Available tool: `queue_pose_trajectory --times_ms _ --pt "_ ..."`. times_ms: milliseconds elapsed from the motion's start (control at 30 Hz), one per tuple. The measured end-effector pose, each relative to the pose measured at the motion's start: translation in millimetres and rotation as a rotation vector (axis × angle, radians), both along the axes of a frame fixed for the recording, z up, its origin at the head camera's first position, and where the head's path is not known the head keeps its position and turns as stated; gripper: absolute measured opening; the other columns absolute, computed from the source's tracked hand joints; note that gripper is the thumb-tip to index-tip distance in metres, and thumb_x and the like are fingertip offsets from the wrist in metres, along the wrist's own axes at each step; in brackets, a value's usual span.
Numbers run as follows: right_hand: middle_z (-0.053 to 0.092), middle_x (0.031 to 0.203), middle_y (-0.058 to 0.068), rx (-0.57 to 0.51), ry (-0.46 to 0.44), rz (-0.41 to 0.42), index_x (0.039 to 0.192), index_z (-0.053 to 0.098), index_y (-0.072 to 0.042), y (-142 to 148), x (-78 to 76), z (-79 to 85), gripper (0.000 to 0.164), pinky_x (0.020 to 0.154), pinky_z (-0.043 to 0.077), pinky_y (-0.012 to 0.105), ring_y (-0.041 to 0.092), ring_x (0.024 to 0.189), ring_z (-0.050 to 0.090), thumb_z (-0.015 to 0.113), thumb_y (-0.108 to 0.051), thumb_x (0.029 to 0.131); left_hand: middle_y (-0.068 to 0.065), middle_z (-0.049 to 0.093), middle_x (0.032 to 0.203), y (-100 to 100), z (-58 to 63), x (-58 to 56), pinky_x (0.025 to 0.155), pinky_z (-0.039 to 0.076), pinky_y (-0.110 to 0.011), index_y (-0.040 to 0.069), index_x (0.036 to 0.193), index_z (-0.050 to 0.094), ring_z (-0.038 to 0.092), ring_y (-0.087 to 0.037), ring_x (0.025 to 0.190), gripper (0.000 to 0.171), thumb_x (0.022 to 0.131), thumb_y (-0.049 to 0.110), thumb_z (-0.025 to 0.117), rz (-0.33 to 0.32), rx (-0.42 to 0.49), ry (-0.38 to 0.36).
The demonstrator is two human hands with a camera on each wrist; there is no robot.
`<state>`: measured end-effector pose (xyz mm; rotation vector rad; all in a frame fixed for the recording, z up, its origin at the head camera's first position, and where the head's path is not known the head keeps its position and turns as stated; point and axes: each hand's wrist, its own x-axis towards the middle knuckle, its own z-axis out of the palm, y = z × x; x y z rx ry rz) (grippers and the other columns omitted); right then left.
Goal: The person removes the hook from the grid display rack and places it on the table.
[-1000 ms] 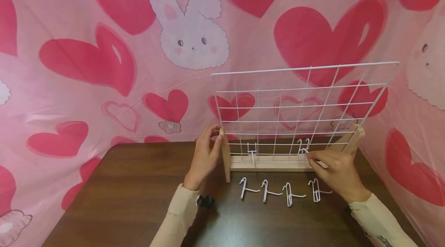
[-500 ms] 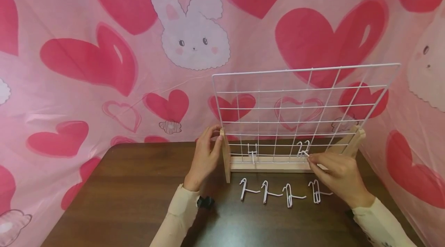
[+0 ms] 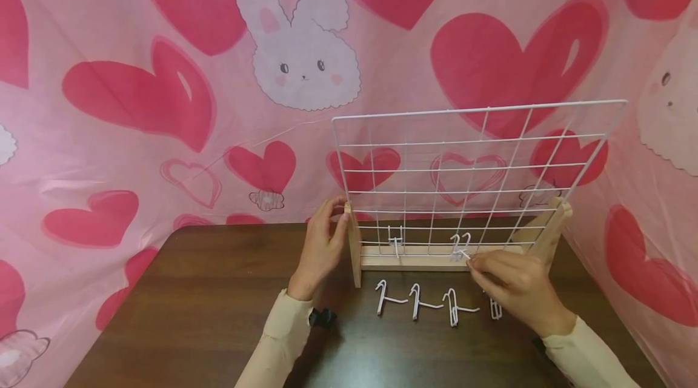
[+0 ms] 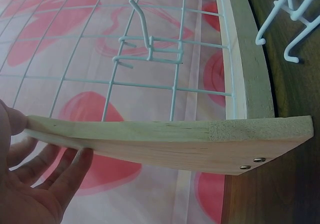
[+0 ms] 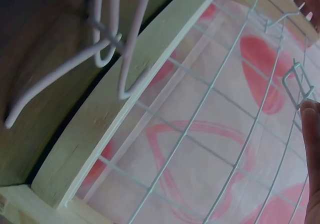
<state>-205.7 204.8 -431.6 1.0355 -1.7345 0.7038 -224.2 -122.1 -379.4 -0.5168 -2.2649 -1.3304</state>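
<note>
A white wire grid [image 3: 488,108] stands upright in a wooden base. My left hand [image 3: 322,245] grips the upper end of its left wooden side piece [image 4: 165,144], thumb on one face and fingers on the other. In my right hand [image 3: 518,285], thumb and fingertips pinch the prong of a white wire hook [image 3: 457,247], held before the grid's lower part, right of centre. Whether this hook touches the grid I cannot tell. Another white hook [image 4: 148,38] hangs on the grid's lower left, its prong pointing outward.
Several white hooks lie in a row on the dark table [image 3: 218,315] before the base; the rightmost hook [image 3: 495,309] is partly behind my right hand. A wooden side piece [image 3: 553,230] supports the grid's right end. A pink heart-patterned cloth [image 3: 382,73] hangs behind.
My right hand has moved left and slightly down along the grid with the pinched hook, now covering part of the rightmost hook on the table. My left hand stays on the side piece.
</note>
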Motion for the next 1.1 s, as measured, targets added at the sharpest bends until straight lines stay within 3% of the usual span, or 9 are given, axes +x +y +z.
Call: queue_pose_trajectory --times_ms 433,700,1100 --pt "0.068 0.072 -0.003 0.107 -0.016 0.104 0.072 0.07 -0.01 -20 14.4 -6.2 0.029 0.061 0.052 0.017 0.008 0.064 0.064 0.058 -0.022 0.095 -0.019 0.063 0.116 0 -0.6 0.1 0.089 0.054 -0.051 0.0 0.123 0.056 0.064 -0.034 0.108 0.028 0.095 0.002 0.056 -0.002 -0.002 0.006" --pt "0.068 0.075 -0.003 0.139 -0.043 0.179 0.072 0.068 -0.011 -32 20.6 -13.6 0.026 0.059 0.051 0.015 0.006 0.064 0.064 0.058 -0.019 0.095 -0.02 0.063 0.114 -1 -4.4 -3.6 0.086 0.055 -0.049 -0.002 0.122 0.056 0.064 -0.034 0.106 0.028 0.094 0.0 0.056 0.011 -0.014 0.022" --pt "0.069 0.079 -0.004 0.231 -0.064 0.277 0.076 0.067 -0.012 -53 29.0 -24.4 0.022 0.063 0.053 0.016 0.004 0.07 0.065 0.057 -0.015 0.095 -0.019 0.063 0.115 -1 -1.1 -1.5 0.085 0.055 -0.048 0.0 0.122 0.057 0.064 -0.033 0.107 0.027 0.096 0.003 0.055 -0.001 -0.008 0.018"
